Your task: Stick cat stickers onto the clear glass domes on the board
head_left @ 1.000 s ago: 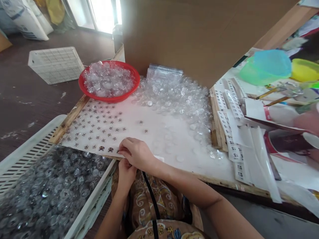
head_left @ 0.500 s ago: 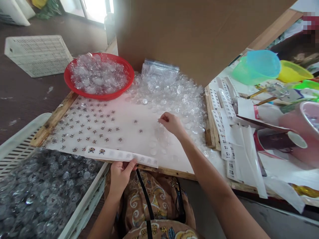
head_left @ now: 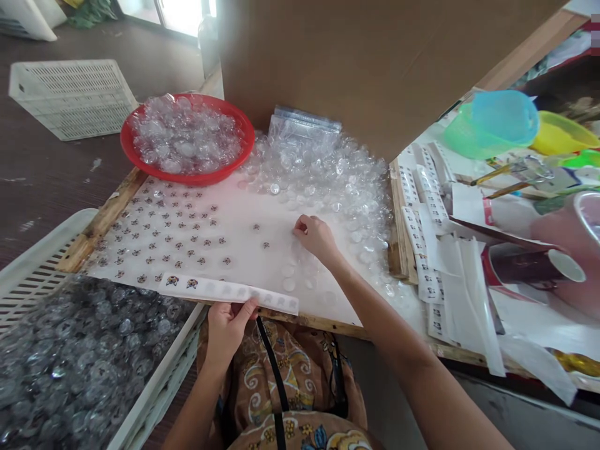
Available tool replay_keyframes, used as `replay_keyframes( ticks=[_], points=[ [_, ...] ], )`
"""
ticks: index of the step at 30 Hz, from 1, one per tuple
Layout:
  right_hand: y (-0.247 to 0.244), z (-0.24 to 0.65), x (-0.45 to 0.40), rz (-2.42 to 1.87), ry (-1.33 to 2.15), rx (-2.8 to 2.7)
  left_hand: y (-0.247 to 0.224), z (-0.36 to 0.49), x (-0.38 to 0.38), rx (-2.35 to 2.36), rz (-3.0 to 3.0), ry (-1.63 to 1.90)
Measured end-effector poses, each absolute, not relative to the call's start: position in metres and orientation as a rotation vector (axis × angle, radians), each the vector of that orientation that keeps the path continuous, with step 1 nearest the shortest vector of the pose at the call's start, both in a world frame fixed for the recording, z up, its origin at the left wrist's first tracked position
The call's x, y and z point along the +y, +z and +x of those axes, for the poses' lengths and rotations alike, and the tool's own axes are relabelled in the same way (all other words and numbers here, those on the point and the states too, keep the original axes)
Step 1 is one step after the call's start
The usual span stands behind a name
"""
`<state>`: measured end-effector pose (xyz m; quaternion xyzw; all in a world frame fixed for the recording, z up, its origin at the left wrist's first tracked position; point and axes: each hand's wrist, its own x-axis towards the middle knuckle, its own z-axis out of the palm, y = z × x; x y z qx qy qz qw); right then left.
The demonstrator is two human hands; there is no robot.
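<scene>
My left hand (head_left: 227, 328) grips a white sticker strip (head_left: 210, 289) at the board's near edge, thumb on top. Two small animal-face stickers show at the strip's left end; pale blank spots run along the rest. My right hand (head_left: 317, 239) is closed in a pinch, just over the white board (head_left: 239, 209). What its fingertips hold, if anything, is too small to make out. Many clear discs bearing animal-face stickers lie in rows on the left of the board. Plain clear discs (head_left: 323, 162) are heaped at the back and right.
A red basin (head_left: 187, 180) full of clear pieces stands at the back left. A white crate (head_left: 154, 375) of clear pieces sits below left. A tall cardboard panel (head_left: 356, 62) rises behind. Sticker sheets (head_left: 424, 250) and a dark mug (head_left: 529, 267) lie to the right.
My right hand has shifted slightly to the left, its fingers curled closer to the board. My left hand and the strip stay in place. The view has tilted a little.
</scene>
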<state>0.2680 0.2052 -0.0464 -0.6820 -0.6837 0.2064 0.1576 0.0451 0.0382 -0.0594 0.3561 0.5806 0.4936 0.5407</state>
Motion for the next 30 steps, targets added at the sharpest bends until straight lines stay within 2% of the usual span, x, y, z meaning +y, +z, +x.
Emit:
replay_keyframes(
  ticks=[6,10,15,17,25,30],
  points=[
    [-0.048,0.241,0.218,-1.880,0.705,-1.917,-0.055,0.047,0.039,1.409,0.820,1.152],
    [-0.029,0.205,0.200,-1.728,0.726,-1.927,-0.053,0.048,0.037,1.385,0.806,1.146],
    [0.003,0.148,0.145,-1.126,1.248,-2.054,-0.051,0.048,0.037,1.407,0.836,1.163],
    [0.008,0.129,0.130,-1.006,1.318,-2.068,-0.050,0.047,0.038,1.441,0.891,1.159],
    [0.009,0.105,0.110,-1.104,1.062,-2.076,-0.051,0.041,0.040,1.506,1.036,1.283],
    [0.021,0.135,0.119,-0.985,1.087,-1.859,-0.059,0.039,0.040,1.436,0.975,1.189]
  ],
)
